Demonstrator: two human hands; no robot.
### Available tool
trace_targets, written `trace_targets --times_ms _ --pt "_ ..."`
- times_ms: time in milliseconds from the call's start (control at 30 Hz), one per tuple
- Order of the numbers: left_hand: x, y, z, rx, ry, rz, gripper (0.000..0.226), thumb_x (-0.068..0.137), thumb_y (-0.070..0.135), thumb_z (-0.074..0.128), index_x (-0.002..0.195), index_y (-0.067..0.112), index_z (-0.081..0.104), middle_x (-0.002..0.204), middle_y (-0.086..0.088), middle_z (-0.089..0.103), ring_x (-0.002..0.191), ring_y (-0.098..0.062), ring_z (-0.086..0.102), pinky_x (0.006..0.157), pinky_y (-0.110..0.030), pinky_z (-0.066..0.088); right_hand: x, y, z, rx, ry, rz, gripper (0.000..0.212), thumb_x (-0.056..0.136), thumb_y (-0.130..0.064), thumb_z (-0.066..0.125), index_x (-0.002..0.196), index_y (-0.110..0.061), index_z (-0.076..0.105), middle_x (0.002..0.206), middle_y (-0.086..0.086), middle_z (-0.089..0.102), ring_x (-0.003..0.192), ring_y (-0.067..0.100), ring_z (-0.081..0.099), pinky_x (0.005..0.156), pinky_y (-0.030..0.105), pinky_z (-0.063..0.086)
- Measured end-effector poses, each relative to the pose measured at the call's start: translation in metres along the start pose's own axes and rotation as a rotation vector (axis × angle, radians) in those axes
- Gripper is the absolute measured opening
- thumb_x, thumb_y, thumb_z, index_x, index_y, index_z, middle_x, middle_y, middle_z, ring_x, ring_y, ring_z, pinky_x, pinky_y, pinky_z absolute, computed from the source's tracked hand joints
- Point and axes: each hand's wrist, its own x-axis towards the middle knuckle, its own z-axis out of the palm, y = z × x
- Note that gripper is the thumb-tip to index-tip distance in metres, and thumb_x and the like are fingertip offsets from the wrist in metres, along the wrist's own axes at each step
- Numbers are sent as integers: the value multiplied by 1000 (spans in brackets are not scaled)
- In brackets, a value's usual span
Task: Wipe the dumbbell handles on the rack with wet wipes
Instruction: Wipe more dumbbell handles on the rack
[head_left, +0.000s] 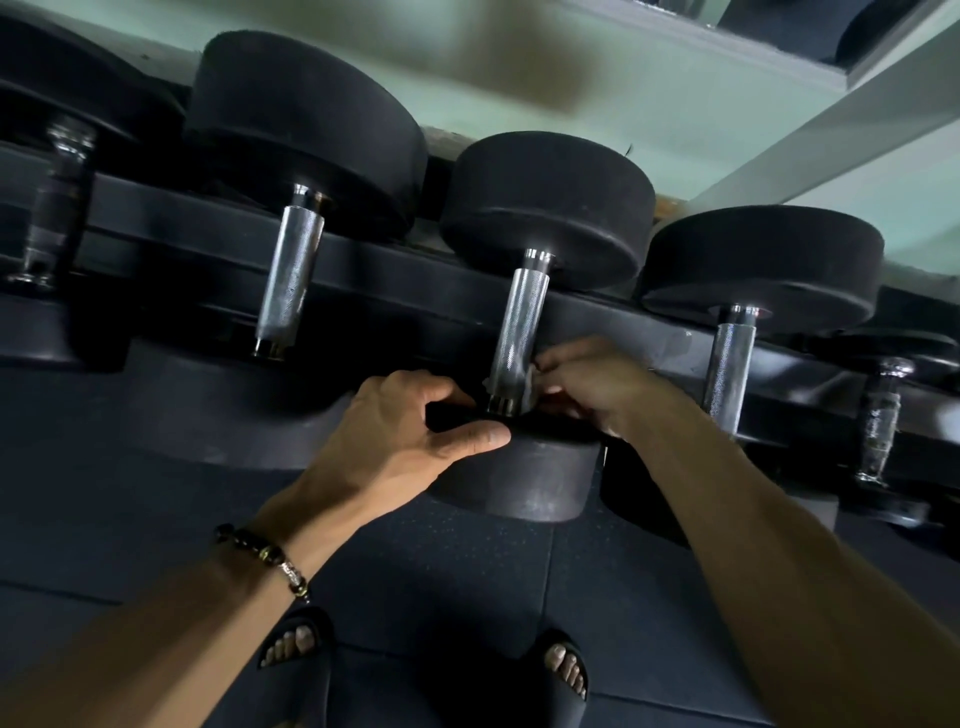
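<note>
- Five dumbbells lay side by side on the dark rack (363, 260), their round black ends near and far.
- The middle dumbbell (545, 208) had a bright, knurled metal handle (522, 332).
- The right hand (592, 384) pinched a pale wet wipe (531, 382) against the near end of that handle.
- The left hand (405, 436) gripped the rim of the dumbbell's near end, thumb along its edge.
- Narrow gaps parted the neighbouring handles; dark floor mats (441, 566) lay open nearer, where two sandalled feet stood.
</note>
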Motion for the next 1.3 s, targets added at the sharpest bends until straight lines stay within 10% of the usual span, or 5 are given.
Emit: trace_targets --times_ms 133,300,833,967,1300 --pt "2 -2 1 5 -1 -5 58 58 83 53 94 40 68 101 21 65 98 -3 58 84 -28 50 24 -25 0 513 143 -87 19 88 9 62 84 -9 69 85 4 73 80 16 71 70 27 60" --pt "1 -1 1 -3 6 7 59 57 83 52 93 40 70 98 20 67 96 -4 60 77 -22 46 1 3 -2 133 -75 103 21 83 16 58 77 -2 68 76 9 69 67 16 69 61 23 58" --pt "0 0 0 -13 16 9 59 59 80 54 97 38 69 97 23 65 89 8 58 72 -10 42 53 -27 1 850 184 -58 20 94 3 57 108 -5 68 107 10 72 96 21 69 73 27 59" --pt "0 2 -1 -28 3 6 58 59 79 55 98 39 69 97 23 65 89 6 61 76 -13 46 47 14 4 454 -98 101 30 95 -1 56 123 -7 66 118 11 71 116 30 65 99 42 53" --pt "3 -5 1 10 4 10 67 60 88 54 100 37 71 102 20 67 101 -3 60 90 -34 52 35 -4 3 427 -62 57 33 96 6 45 116 -7 68 100 6 76 91 19 73 75 31 59"
